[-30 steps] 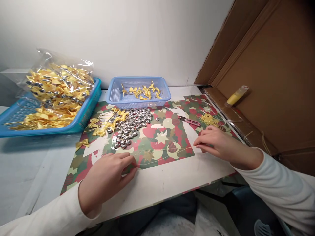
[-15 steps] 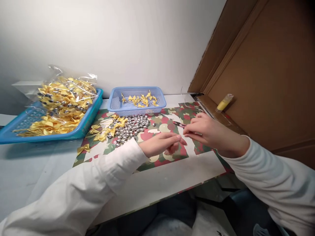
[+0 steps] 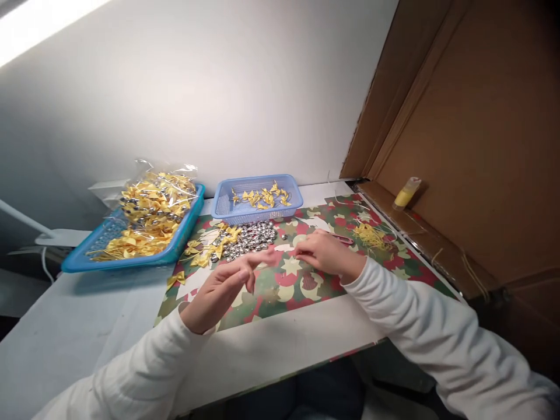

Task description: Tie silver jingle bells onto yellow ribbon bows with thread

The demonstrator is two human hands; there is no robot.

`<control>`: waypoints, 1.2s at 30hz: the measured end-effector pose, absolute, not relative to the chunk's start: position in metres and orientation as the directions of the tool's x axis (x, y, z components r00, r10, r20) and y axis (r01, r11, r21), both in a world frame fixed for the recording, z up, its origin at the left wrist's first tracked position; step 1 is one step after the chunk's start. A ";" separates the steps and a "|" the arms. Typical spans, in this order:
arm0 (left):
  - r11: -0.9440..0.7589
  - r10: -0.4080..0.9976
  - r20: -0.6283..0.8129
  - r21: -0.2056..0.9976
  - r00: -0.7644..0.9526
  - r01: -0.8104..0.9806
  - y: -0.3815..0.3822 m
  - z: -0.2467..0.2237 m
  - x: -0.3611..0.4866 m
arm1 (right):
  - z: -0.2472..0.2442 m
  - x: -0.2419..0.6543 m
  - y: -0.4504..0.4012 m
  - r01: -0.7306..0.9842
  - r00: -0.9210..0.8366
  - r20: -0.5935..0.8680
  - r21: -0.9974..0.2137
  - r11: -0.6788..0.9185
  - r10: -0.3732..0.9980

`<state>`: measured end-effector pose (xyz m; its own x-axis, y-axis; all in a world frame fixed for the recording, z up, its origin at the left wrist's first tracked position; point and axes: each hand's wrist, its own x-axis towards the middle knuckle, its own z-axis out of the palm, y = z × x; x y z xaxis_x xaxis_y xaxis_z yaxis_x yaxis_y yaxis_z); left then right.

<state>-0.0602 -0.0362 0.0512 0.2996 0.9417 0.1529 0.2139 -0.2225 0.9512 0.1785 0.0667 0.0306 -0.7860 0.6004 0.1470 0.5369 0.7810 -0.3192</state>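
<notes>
A: So what's being worked on here, biggest stuff first?

B: Backed by a white wall (image 3: 245, 87), flanked on the right by brown cardboard (image 3: 472, 146); below that, a white table (image 3: 109, 321) is seen, partly covered by a camo-and-stars patterned sheet (image 3: 254, 303).

A: And the containers?

B: A big blue basket (image 3: 126, 265) is parked at the left, filled with yellow bows and topped by a clear bag (image 3: 157, 198) stuffed with more bows plus silvery bits; a smaller pale blue basket (image 3: 258, 219) is set near the wall, with some yellow bows scattered inside.

A: Hands?

B: Both are held over the sheet, apart from each other; the left hand (image 3: 223, 286) is opened out, fingers stretched forward, tips blurred; the right hand (image 3: 326, 252) is pinched, fingertips together, though whether anything thin is gripped can't be made out.

A: Small stuff?

B: The pile of silver bells (image 3: 251, 236) is heaped on the sheet, just beyond the left hand and in front of the pale basket; a yellow thread tangle (image 3: 371, 238) is left to the right; a yellow-filled tube (image 3: 406, 193) is stood on the cardboard ledge; a pink-handled tool (image 3: 344, 239) is half hidden by the right hand; loose bows (image 3: 203, 256) are bunched left of the pile; one single bell (image 3: 284, 237) is separated from it.
</notes>
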 end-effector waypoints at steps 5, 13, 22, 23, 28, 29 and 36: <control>-0.202 0.888 0.159 0.978 0.431 0.054 -0.032 0.046 -0.045 | 0.007 0.143 0.055 0.461 -0.830 0.199 -0.281 0.842 0.521; 0.042 0.937 -0.021 0.998 0.347 -0.051 -0.022 0.009 -0.042 | -0.006 0.154 0.054 0.346 -0.679 0.433 -0.525 0.778 0.593; 0.051 0.933 -0.024 0.997 0.360 -0.066 -0.027 -0.002 -0.040 | 0.003 0.152 0.040 0.113 -0.603 0.594 -0.597 0.794 0.533; 0.039 0.934 -0.012 0.997 0.356 -0.069 -0.028 -0.001 -0.038 | 0.000 0.149 0.036 0.145 -0.593 0.594 -0.585 0.798 0.544; -0.013 0.943 0.014 1.000 0.331 -0.005 -0.029 0.004 -0.037 | -0.008 0.140 0.026 0.125 -0.417 0.583 -0.723 0.679 0.697; -0.012 0.942 0.011 1.000 0.334 0.003 -0.029 0.004 -0.037 | -0.007 0.139 0.026 0.096 -0.390 0.540 -0.782 0.616 0.746; 0.120 0.968 -0.099 0.989 0.229 -0.081 -0.030 0.001 -0.027 | 0.007 0.143 0.030 -0.009 -0.402 0.036 -0.999 0.036 0.915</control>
<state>-0.0274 -0.0301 0.0005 0.2292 0.9683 -0.0989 -0.0810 0.1202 0.9894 0.1433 0.0298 0.0074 -0.4015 0.9151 0.0362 -0.0088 0.0357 -0.9993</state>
